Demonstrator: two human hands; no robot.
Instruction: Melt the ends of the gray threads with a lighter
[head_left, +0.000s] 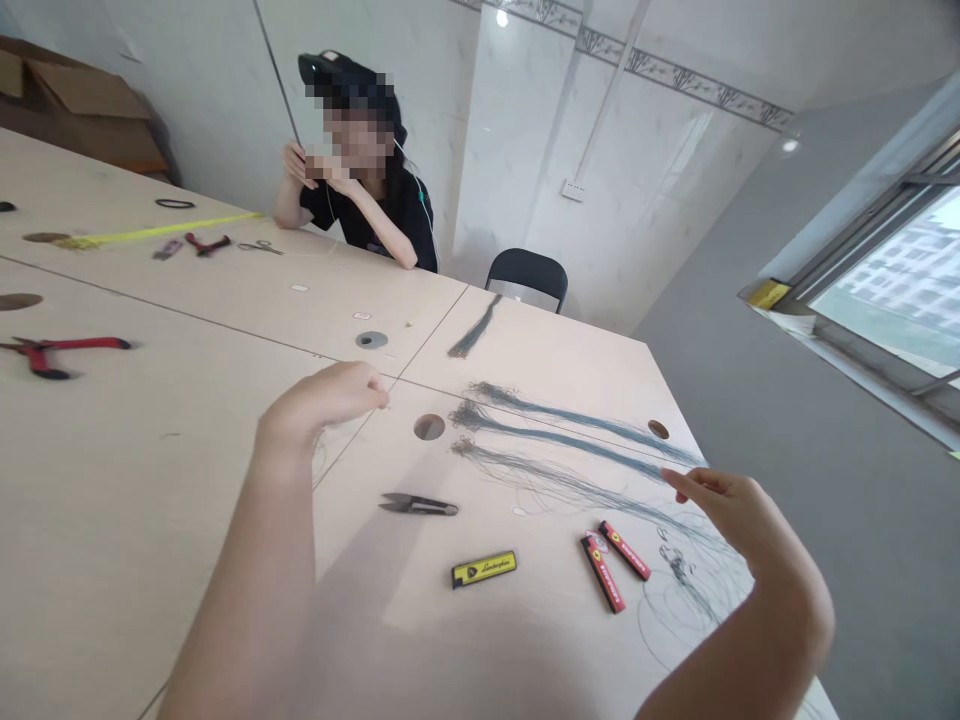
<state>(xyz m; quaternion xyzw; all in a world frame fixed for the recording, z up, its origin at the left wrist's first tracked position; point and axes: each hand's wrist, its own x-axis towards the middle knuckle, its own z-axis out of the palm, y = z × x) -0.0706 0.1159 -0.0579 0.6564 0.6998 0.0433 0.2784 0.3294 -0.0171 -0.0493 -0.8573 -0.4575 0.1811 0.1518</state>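
Note:
My left hand is closed in a pinch above the table, left of a round hole. Faint thin thread hangs by its palm, and a tiny tip shows at the fingers. My right hand is pinched at the right end of the middle thread bundle; exactly which strands it grips is hard to see. Beyond lies another blue-grey bundle, and nearer me a looser one. All three have knotted, curly left ends. Thread snips lie between my forearms.
A yellow lighter and two red lighters lie in front. Loose thread coils sit by my right forearm. A short bundle and red-handled pliers lie farther off. Across the table sits a person.

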